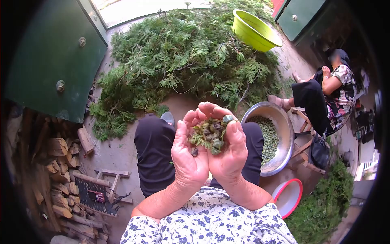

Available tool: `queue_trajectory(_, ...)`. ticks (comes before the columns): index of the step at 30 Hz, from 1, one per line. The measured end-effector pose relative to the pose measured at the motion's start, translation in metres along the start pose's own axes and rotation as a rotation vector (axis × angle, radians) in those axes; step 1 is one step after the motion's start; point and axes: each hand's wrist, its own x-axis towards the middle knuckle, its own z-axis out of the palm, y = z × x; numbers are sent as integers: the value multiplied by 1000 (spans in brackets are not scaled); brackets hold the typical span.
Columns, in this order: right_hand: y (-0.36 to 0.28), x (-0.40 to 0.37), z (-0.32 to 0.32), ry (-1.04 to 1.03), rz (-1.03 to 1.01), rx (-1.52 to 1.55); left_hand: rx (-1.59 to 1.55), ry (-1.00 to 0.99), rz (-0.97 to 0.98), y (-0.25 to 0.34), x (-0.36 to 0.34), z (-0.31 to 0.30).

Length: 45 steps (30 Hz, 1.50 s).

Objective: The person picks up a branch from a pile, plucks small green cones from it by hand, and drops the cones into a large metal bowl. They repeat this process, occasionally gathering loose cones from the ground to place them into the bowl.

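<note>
My left hand [187,162] and my right hand [233,156] are cupped side by side above my lap, palms up, with the fingers curled inward. Together they hold a small heap of conifer cones [212,132], some green and some dark brown, mixed with scraps of green foliage. One bluish-green cone sits high, by the right fingers; a dark one lies low on the left palm. Beside my right knee stands a wide metal basin [287,140] holding many small green cones [269,138].
Cut conifer branches [183,61] cover the floor ahead, with a yellow-green tub [256,32] on them. A seated person [325,93] is at right. A red-rimmed basin [300,193] lies near my right hip. Firewood [61,175] and a small folding stool [95,195] are at left.
</note>
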Motion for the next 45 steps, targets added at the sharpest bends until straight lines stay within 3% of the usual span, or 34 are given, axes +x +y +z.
queue_trajectory(3, 2, -2, 1, -13, -54, -46, -62, 64, -60, 0, 3, -2)
queue_trajectory(5, 3, -1, -4, -103, -169, -206, -196, -14, -162, -1, 5, -5)
queue_trajectory(10, 3, -3, -7, -120, -173, -172, -315, -48, -307, -6, 13, -13)
queue_trajectory(13, -3, -4, -7, -13, -114, -268, -297, 30, -328, -13, 19, -21)
queue_trajectory(17, -4, -3, -22, 29, -129, -488, -286, 78, -344, -15, 22, -24)
queue_trajectory(24, -9, -2, -31, -3, -336, -1037, -279, 109, -356, -13, 29, -39)
queue_trajectory(27, -28, -4, -46, 99, -293, -1149, -235, 55, -339, -9, 29, -45)
queue_trajectory(29, -48, -5, -67, 231, -400, -1321, -218, 52, -335, -7, 27, -49)
queue_trajectory(31, -69, -8, -106, 483, -405, -1282, -224, 41, -361, -6, 26, -52)
queue_trajectory(33, -94, -10, -123, 559, -655, -1851, -195, 37, -365, -6, 26, -55)
queue_trajectory(35, -101, -14, -131, 584, -552, -1818, -160, 33, -383, -9, 24, -56)
queue_trajectory(39, -71, -10, -82, -39, -283, -1594, -56, 9, -404, -16, 19, -58)
queue_trajectory(41, -42, -6, -73, -270, -260, -1576, -39, -95, -465, -14, 19, -61)
queue_trajectory(45, -11, -1, -71, -350, -146, -1441, 34, -4, -474, -14, 14, -61)
